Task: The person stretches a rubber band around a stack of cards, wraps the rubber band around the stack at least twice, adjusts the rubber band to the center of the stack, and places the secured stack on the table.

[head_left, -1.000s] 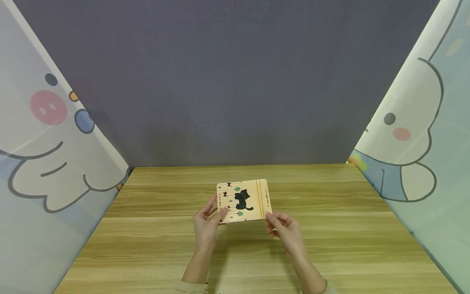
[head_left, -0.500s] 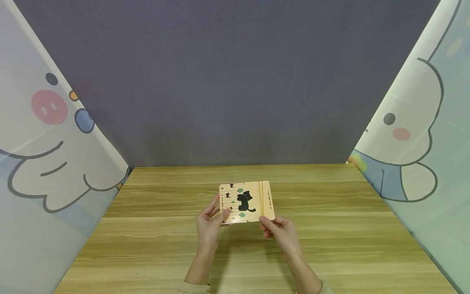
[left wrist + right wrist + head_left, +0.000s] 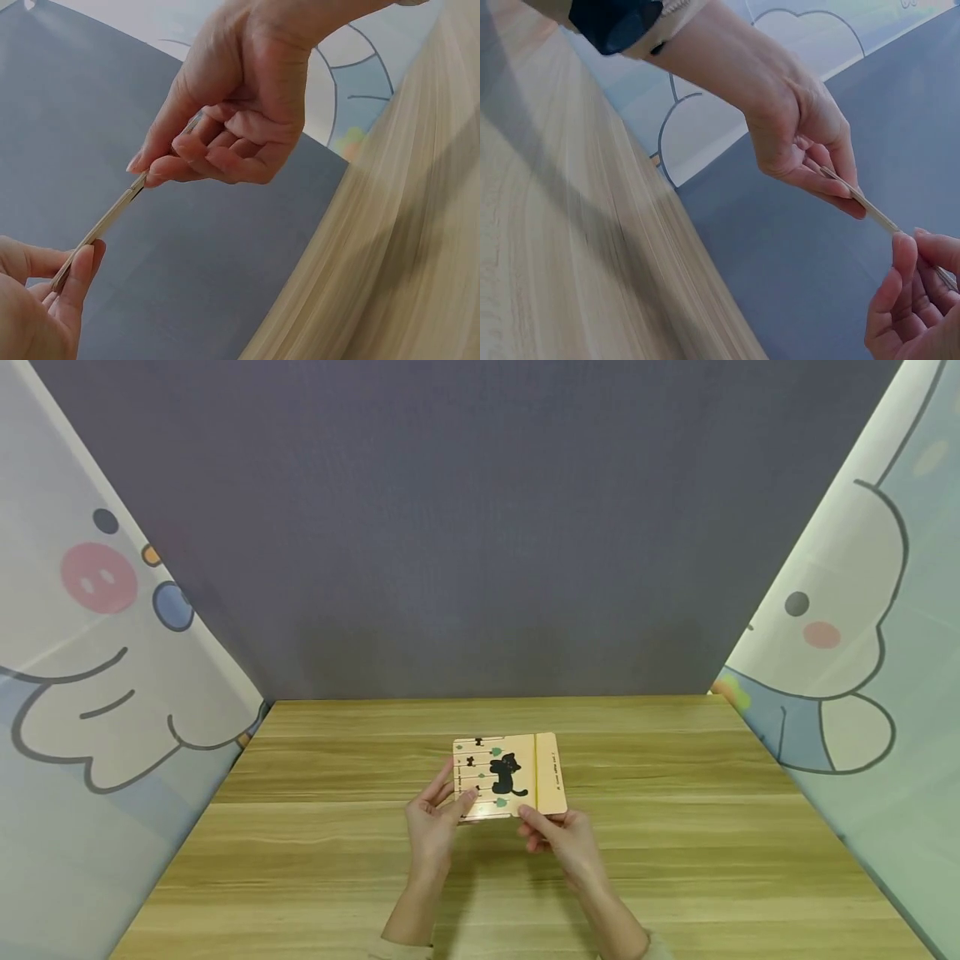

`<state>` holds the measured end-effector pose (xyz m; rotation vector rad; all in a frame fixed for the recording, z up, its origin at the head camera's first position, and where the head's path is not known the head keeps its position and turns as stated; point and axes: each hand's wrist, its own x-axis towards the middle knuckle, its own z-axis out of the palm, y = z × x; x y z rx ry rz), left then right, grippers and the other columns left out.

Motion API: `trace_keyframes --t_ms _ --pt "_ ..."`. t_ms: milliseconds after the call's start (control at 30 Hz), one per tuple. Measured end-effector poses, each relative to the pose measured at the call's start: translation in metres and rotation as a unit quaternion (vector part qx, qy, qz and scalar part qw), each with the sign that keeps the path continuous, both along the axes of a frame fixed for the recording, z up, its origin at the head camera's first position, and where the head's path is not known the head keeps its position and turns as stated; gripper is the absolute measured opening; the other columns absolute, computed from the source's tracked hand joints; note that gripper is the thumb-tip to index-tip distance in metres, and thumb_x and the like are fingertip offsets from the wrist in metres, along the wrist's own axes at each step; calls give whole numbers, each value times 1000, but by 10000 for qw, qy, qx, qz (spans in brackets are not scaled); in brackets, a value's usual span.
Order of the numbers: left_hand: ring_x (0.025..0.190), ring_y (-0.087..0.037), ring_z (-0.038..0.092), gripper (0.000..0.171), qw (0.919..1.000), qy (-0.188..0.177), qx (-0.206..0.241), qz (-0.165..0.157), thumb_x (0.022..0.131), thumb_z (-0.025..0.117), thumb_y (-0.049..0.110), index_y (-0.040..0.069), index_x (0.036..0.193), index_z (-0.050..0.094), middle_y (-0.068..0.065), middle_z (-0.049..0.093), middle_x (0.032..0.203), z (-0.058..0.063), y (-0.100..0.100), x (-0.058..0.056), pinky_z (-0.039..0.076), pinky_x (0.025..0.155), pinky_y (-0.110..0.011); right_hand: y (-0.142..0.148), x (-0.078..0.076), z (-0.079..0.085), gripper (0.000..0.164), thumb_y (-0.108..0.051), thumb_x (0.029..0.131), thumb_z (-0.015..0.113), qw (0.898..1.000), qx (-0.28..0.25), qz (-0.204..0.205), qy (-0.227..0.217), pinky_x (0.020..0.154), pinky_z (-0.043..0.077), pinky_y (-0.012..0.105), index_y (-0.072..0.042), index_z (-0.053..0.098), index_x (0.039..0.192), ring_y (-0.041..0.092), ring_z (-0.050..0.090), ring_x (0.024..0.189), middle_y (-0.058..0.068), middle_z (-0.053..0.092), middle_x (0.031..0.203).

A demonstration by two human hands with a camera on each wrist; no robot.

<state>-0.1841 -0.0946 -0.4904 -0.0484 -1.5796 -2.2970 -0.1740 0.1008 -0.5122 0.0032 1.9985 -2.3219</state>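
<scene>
A thin cream notebook [image 3: 480,768] printed with a black cat is held up over the table, tilted towards the head camera. Around its right part runs a narrow yellow elastic band [image 3: 536,772]. My left hand [image 3: 431,827] grips the lower left corner, thumb on the front and fingers behind. At the bottom edge, my right hand [image 3: 573,847] pinches the notebook with the thumb just left of the band. The left wrist view shows the notebook [image 3: 112,210] edge-on, slim and layered, between both hands; its back is hidden from the head view.
A wood-grain table [image 3: 300,877] lies below the hands. Behind it rises a dark grey panel [image 3: 480,527]. Cartoon-printed sheets flank both sides, the left sheet [image 3: 150,710] and the right sheet [image 3: 847,727]. A dark device [image 3: 615,22] sits at the left wrist.
The notebook has shifted slightly right and down with the left hand. My right thumb has slid left along the bottom edge; the band's two strands have come together and moved left on the cover.
</scene>
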Motion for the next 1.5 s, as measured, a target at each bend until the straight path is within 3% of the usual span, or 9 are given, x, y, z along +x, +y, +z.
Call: trace_keyframes --t_ms 100,200,233,267,467,500,733,933,1500 --pt "82 -31 63 61 9999 -114 -6 -50 69 75 9 17 125 52 -17 62 101 -26 -1 -12 56 57 -39 -1 -1 -3 38 -31 78 67 10000 17 37 -4 47 55 30 6 64 87 16 57 48 13 65 70" --pt "81 -34 63 62 9998 -131 130 -74 68 76 9 18 125 53 -17 62 101 -34 -2 -17 56 54 -42 1 -2 -4 39 -32 78 67 10000 53 50 -30 48 56 31 5 64 89 16 57 49 14 65 72" --pt "80 -34 63 62 9998 -100 147 -78 68 76 8 17 125 53 -18 62 101 -34 -3 -18 56 52 -42 2 -2 -4 39 -32 78 66 10000 66 59 -40 49 56 31 4 63 89 17 58 50 15 65 74" --pt "78 -33 63 59 9997 14 209 -129 69 74 3 13 124 53 -19 62 100 -20 -3 -10 56 50 -40 3 -2 -4 38 -33 79 66 9999 87 73 -46 50 56 31 4 63 90 18 58 52 15 65 76" --pt "77 -32 63 59 9999 58 111 -72 71 73 3 13 125 52 -18 62 102 -15 -9 -10 55 45 -41 11 0 -3 36 -34 80 64 9997 211 -114 79 52 57 37 0 61 91 23 61 61 19 64 85" --pt "79 -33 63 61 10000 -46 45 -8 69 75 9 17 125 52 -17 62 103 -29 -10 -18 55 46 -43 12 0 -3 36 -34 80 64 9996 217 -169 95 52 57 37 0 62 91 23 61 61 19 64 84" --pt "80 -37 62 62 9997 -116 215 -3 66 78 12 20 123 54 -17 62 102 -28 -11 -19 54 47 -46 8 6 13 32 -27 80 66 9988 58 -280 404 54 57 36 4 62 87 19 60 57 17 64 77" --pt "81 -36 62 62 9998 -66 201 28 67 77 12 20 123 54 -16 62 102 -30 -9 -19 55 47 -45 5 -1 -1 36 -29 78 67 9992 -20 -378 121 58 58 39 5 63 89 20 61 57 14 65 77" --pt "81 -35 62 62 9997 -114 176 117 66 78 12 20 123 55 -15 62 101 -32 -6 -18 56 55 -42 1 4 1 40 -24 77 69 9976 -617 -309 -54 66 56 44 12 59 92 34 63 67 23 64 80"
